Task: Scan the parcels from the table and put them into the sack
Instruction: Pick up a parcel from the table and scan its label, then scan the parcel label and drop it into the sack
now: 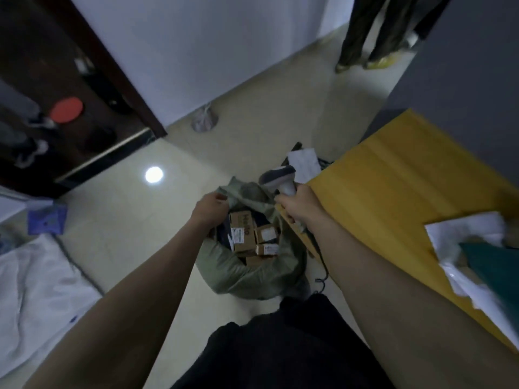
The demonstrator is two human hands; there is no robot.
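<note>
A green sack [238,273] stands open on the floor in front of me, beside the yellow table [393,192]. Several small brown cardboard parcels [243,234] with white labels lie inside it. My left hand [210,209] grips the sack's rim at its far left edge and holds it open. My right hand [297,204] is closed around the handle of a grey and white barcode scanner [279,178], held over the sack's right edge. White and teal soft parcels [477,254] lie on the table at the right.
A white paper [304,164] lies past the table's end. Another person's legs [368,32] stand at the far right. A dark doorway [70,108] is at the left, a white sheet [33,290] at the lower left and a small tied bag [203,120] by the wall.
</note>
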